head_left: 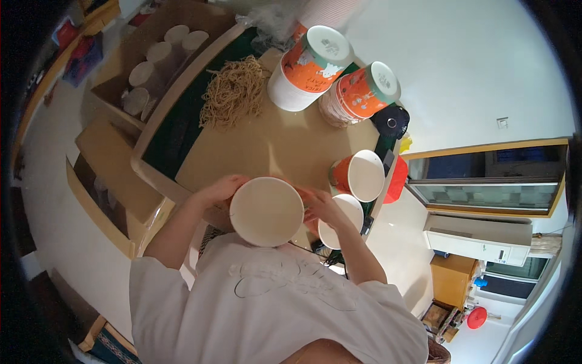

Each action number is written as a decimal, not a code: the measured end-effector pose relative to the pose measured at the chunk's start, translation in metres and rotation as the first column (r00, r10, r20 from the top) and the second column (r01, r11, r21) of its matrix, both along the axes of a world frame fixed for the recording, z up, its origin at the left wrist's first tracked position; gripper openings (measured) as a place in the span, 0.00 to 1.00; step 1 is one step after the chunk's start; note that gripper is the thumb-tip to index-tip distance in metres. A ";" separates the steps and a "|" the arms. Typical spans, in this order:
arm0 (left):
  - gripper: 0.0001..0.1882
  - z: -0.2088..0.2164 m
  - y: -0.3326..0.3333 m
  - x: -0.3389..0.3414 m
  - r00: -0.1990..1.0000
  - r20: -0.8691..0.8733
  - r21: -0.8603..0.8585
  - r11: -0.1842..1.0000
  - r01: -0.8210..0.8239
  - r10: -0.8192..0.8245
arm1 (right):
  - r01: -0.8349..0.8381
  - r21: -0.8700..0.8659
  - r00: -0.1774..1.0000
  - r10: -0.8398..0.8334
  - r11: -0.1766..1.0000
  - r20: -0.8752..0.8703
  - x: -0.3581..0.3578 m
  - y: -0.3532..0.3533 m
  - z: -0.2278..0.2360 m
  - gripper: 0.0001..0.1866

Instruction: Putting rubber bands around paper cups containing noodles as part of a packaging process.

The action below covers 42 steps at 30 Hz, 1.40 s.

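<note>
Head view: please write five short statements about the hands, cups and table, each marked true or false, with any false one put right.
1. The left hand and right hand hold a paper cup between them. True.
2. That cup's mouth is turned away from the camera. False: its open mouth faces the camera.
3. The cup stack nearest the tangle of strings stands upside down. True.
4. The strings lie to the right of that stack. False: they lie to its left.
5. The cardboard box at the upper left is closed. False: it is open, with white cups inside.
</note>
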<state>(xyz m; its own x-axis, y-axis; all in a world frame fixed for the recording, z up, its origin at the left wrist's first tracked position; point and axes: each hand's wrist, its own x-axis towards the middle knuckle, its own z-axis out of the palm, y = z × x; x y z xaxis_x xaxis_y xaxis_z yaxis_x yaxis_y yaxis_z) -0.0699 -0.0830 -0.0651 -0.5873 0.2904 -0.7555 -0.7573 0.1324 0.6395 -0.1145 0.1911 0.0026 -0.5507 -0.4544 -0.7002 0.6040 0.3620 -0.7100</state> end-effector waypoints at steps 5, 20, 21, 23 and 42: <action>0.20 0.044 0.035 -0.099 0.557 -0.826 -0.028 0.981 -0.191 0.085 | 0.122 0.000 0.705 -0.087 0.993 -0.704 -0.027 0.003 0.094 0.21; 0.19 0.159 0.191 -0.425 0.658 -0.696 0.367 0.930 -0.017 0.287 | 0.713 0.081 -0.283 0.391 0.696 -0.876 -0.216 0.033 0.049 0.26; 0.19 0.150 0.189 -0.432 0.621 -0.761 0.205 0.978 -0.047 0.190 | 0.712 0.094 -0.313 0.435 0.695 -0.844 -0.221 0.033 0.039 0.26; 0.21 0.135 0.181 -0.444 0.588 -0.799 -0.003 0.975 -0.220 0.130 | 0.691 0.251 -0.189 0.504 0.678 -0.843 -0.220 0.026 0.018 0.27; 0.11 0.006 -0.028 -0.116 0.618 -0.765 -0.342 0.698 -0.629 0.182 | 0.550 0.295 -0.332 0.528 0.781 -0.781 -0.251 0.049 0.045 0.22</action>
